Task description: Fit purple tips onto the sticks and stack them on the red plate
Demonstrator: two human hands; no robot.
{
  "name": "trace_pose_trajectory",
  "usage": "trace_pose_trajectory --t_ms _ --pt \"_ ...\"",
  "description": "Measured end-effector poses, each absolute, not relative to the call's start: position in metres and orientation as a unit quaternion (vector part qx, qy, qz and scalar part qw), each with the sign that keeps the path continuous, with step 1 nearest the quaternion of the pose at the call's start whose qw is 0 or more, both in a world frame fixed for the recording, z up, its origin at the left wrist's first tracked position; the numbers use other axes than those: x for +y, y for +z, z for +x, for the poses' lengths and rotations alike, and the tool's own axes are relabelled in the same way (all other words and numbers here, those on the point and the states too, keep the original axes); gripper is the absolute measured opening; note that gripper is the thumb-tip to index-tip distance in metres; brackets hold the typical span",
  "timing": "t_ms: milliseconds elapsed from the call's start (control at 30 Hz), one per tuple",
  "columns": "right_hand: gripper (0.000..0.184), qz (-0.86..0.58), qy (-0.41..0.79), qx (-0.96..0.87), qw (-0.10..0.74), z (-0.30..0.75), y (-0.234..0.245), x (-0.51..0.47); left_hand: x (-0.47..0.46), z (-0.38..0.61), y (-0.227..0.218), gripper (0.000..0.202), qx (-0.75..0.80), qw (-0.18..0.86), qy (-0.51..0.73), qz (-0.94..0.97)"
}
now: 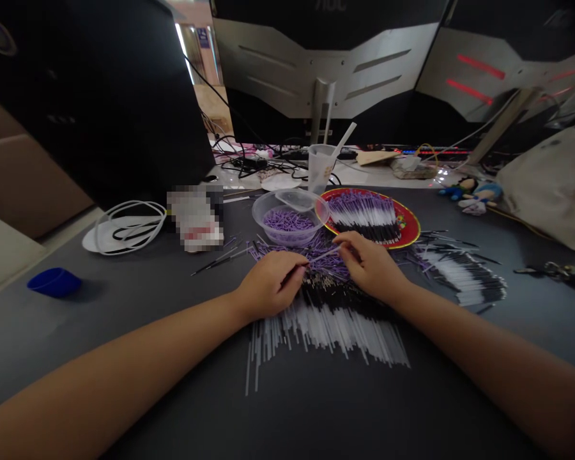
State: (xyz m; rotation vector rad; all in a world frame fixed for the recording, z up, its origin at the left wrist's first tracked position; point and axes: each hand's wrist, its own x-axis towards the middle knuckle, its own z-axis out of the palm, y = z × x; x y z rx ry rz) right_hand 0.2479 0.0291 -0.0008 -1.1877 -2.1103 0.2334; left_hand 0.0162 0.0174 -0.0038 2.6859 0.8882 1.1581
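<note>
A thin translucent pen refill (324,255) stretches between my two hands. My left hand (272,282) is closed round its dark end, while the fingertips of my right hand (371,265) pinch the other end. Below them lies a wide row of pen refills (338,326), clear at the near end and black toward the far end. Loose small purple pieces (326,245) are heaped just behind my hands. More purple pieces (287,220) fill a clear plastic bowl (294,239).
A red plate (411,235) behind my right hand carries purple-ended refills. Another refill bundle (467,275) lies at right, near keys (553,271). At left are a blue cup-like piece (55,282), a coiled white cable (129,246) and a blurred-out item (196,220). A clear cup (319,169) stands behind.
</note>
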Motion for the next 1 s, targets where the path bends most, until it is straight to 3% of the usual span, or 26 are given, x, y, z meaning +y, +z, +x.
trace_pose_trajectory --t_ms 233,467,1000 --pt "0.021 -0.415 0.451 -0.658 0.437 0.239 0.008 0.023 0.025 0.014 -0.006 0.02 0.354 0.114 0.348 0.861" --pt "0.013 -0.391 0.522 -0.557 0.513 0.238 0.012 0.024 0.025 0.014 -0.006 0.02 0.342 0.118 0.323 0.874" --pt "0.016 -0.351 0.596 -0.535 0.486 0.245 0.012 0.026 0.026 0.013 -0.007 0.021 0.339 0.122 0.324 0.875"
